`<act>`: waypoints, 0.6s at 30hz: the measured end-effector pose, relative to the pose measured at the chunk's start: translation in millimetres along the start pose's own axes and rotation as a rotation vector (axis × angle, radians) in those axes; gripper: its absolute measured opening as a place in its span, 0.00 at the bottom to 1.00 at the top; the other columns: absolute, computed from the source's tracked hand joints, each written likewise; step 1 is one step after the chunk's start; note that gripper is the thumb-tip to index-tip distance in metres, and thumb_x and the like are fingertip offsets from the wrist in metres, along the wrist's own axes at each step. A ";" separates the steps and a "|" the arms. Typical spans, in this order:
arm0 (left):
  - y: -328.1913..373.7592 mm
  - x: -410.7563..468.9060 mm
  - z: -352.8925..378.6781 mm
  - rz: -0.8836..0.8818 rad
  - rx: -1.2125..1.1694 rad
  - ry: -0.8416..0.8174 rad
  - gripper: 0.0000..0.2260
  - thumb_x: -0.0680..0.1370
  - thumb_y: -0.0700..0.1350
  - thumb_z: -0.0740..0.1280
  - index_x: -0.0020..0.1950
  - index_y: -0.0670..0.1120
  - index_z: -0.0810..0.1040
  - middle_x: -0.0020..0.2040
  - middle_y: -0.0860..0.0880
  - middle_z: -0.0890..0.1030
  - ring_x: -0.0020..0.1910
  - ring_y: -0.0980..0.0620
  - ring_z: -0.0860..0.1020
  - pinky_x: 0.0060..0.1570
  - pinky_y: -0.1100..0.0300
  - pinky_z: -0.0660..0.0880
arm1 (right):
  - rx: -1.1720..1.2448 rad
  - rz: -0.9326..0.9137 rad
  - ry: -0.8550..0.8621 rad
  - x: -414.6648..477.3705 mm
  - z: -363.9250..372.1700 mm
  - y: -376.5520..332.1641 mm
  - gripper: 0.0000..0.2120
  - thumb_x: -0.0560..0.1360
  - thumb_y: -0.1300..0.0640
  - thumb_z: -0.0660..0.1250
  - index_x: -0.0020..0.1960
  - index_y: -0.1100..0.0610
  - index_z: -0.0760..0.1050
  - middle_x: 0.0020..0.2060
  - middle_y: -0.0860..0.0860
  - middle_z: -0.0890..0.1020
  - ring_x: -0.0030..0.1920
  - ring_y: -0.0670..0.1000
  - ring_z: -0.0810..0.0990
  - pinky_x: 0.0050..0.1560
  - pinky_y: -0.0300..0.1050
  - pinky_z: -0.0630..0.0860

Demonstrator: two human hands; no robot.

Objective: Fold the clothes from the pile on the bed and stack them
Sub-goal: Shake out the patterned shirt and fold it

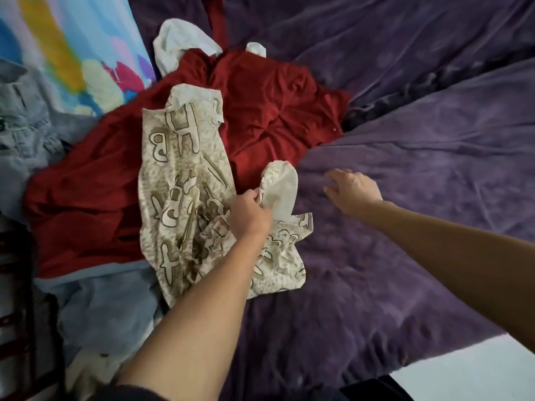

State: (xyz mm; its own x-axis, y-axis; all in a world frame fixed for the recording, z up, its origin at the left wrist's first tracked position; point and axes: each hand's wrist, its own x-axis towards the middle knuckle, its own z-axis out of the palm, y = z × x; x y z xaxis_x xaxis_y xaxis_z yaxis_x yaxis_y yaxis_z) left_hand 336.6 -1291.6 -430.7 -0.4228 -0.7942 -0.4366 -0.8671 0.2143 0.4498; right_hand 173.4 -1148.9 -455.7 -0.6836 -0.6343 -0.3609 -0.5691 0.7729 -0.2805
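Left hand (250, 215) pinches the cream printed garment (185, 180), which partly overlies the red garment (275, 111) on the bed's (405, 270) left side. Right hand (354, 189) hovers released. Advisable: spread flat before folding.

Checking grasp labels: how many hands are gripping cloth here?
1. The left hand, mid-frame, pinches a turned-up edge of the cream patterned garment. The right hand is open over the purple blanket to its right, holding nothing.
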 end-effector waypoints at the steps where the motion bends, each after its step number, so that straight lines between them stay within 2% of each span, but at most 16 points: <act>1: -5.4 -4.8 -2.6 0.055 -0.025 -0.002 0.12 0.76 0.44 0.67 0.59 0.46 0.79 0.50 0.48 0.82 0.48 0.46 0.80 0.46 0.53 0.78 | -0.012 -0.054 0.006 6.7 -5.3 -6.8 0.22 0.75 0.49 0.65 0.68 0.49 0.70 0.60 0.54 0.77 0.60 0.59 0.75 0.53 0.52 0.74; 3: -23.9 -22.3 -10.8 0.186 -0.044 -0.033 0.11 0.76 0.36 0.66 0.57 0.42 0.80 0.49 0.45 0.83 0.44 0.46 0.81 0.43 0.58 0.77 | -0.056 -0.199 -0.009 18.5 -12.9 -30.3 0.33 0.72 0.50 0.69 0.74 0.46 0.60 0.66 0.53 0.71 0.65 0.58 0.70 0.55 0.53 0.73; 5: -39.8 -49.5 -21.3 0.257 -0.033 -0.079 0.12 0.75 0.33 0.64 0.57 0.41 0.80 0.46 0.45 0.83 0.42 0.46 0.81 0.40 0.63 0.73 | -0.189 -0.398 -0.126 24.1 -18.0 -60.4 0.40 0.70 0.49 0.72 0.75 0.42 0.55 0.72 0.51 0.63 0.70 0.57 0.63 0.61 0.56 0.69; 6: -47.4 -63.2 -27.6 0.251 -0.029 -0.092 0.13 0.75 0.33 0.64 0.58 0.41 0.80 0.47 0.45 0.83 0.43 0.46 0.81 0.41 0.63 0.74 | -0.257 -0.493 -0.204 24.0 -19.4 -76.3 0.37 0.70 0.48 0.72 0.74 0.42 0.58 0.73 0.51 0.62 0.71 0.56 0.61 0.64 0.56 0.67; 7: -55.2 -76.0 -34.6 0.232 -0.015 -0.081 0.14 0.75 0.33 0.63 0.59 0.41 0.79 0.48 0.45 0.83 0.45 0.47 0.81 0.44 0.61 0.76 | -0.304 -0.560 -0.274 22.0 -20.0 -90.8 0.31 0.72 0.46 0.70 0.72 0.43 0.64 0.72 0.50 0.64 0.72 0.55 0.61 0.65 0.56 0.65; 9: -69.6 -95.6 -50.1 0.177 0.048 0.011 0.13 0.74 0.34 0.64 0.57 0.40 0.79 0.48 0.44 0.82 0.46 0.46 0.81 0.46 0.55 0.77 | -0.304 -0.608 -0.332 12.5 -23.4 -109.8 0.20 0.75 0.44 0.65 0.66 0.46 0.74 0.63 0.49 0.75 0.66 0.54 0.70 0.62 0.53 0.65; 12: -85.2 -113.0 -73.6 0.091 0.120 0.202 0.10 0.71 0.33 0.70 0.50 0.41 0.79 0.44 0.45 0.82 0.44 0.47 0.80 0.41 0.60 0.71 | -0.126 -0.671 -0.222 -18.5 -35.3 -117.9 0.13 0.77 0.47 0.62 0.56 0.50 0.80 0.49 0.51 0.82 0.53 0.56 0.78 0.54 0.48 0.67; 14: -86.4 -116.3 -87.8 0.020 0.117 0.261 0.10 0.69 0.34 0.71 0.48 0.42 0.78 0.46 0.45 0.80 0.46 0.47 0.77 0.42 0.59 0.68 | -0.016 -0.729 -0.137 -43.1 -47.9 -117.3 0.09 0.76 0.52 0.63 0.46 0.57 0.79 0.42 0.53 0.82 0.47 0.57 0.79 0.50 0.47 0.67; 18: -75.3 -118.5 -109.3 -0.196 -0.011 0.335 0.07 0.70 0.36 0.71 0.46 0.41 0.77 0.49 0.41 0.79 0.48 0.41 0.76 0.44 0.53 0.70 | 0.206 -0.725 -0.024 -91.6 -85.5 -112.1 0.09 0.73 0.61 0.65 0.35 0.62 0.71 0.33 0.56 0.78 0.35 0.61 0.75 0.38 0.51 0.68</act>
State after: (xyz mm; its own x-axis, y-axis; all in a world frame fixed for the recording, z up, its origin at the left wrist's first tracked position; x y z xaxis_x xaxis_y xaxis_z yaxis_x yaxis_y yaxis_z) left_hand 480.8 -1275.8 -327.7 -0.1381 -0.9615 -0.2375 -0.9194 0.0352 0.3918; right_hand 260.7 -1178.6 -315.1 -0.1589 -0.9864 -0.0415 -0.7737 0.1505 -0.6154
